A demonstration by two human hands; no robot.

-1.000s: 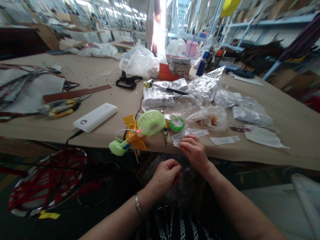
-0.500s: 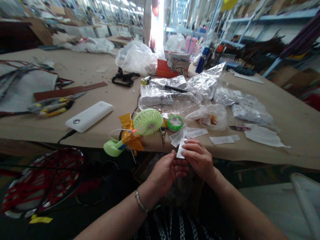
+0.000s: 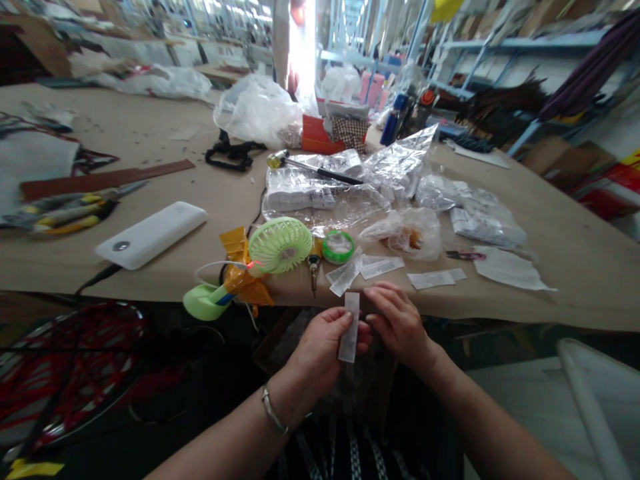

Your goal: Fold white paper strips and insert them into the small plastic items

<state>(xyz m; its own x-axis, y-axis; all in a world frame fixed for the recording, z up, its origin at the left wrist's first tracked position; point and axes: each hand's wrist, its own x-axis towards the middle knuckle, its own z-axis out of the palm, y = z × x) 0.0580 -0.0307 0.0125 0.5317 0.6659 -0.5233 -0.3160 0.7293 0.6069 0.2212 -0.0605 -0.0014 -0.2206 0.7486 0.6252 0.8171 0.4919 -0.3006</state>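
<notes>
A narrow white strip (image 3: 350, 341), perhaps a label, is pinched between the thumb and fingers of my left hand (image 3: 318, 348), just off the table's front edge. It stands nearly upright. To its right, my right hand (image 3: 401, 328) is apart from the strip, fingers loosely bent with a gap between thumb and index finger, and I see nothing in them. Several printed white strips (image 3: 381, 266) lie on the table just beyond my hands, and another pair of strips (image 3: 434, 278) lies further right. A green round tin (image 3: 338, 247) with whitish contents sits behind them.
A green fan (image 3: 281, 245) with orange tape and a pointed tool (image 3: 313, 268) sit at the table's edge. Left are a white power bank (image 3: 153, 233) and pliers (image 3: 75, 212). Plastic-wrapped bundles (image 3: 300, 190), a hammer (image 3: 320, 170) and a plastic bag (image 3: 407, 230) lie behind.
The white strip has passed from my right fingers into my left hand's pinch and now stands lower. My right hand has come off it. The view has shifted slightly right.
</notes>
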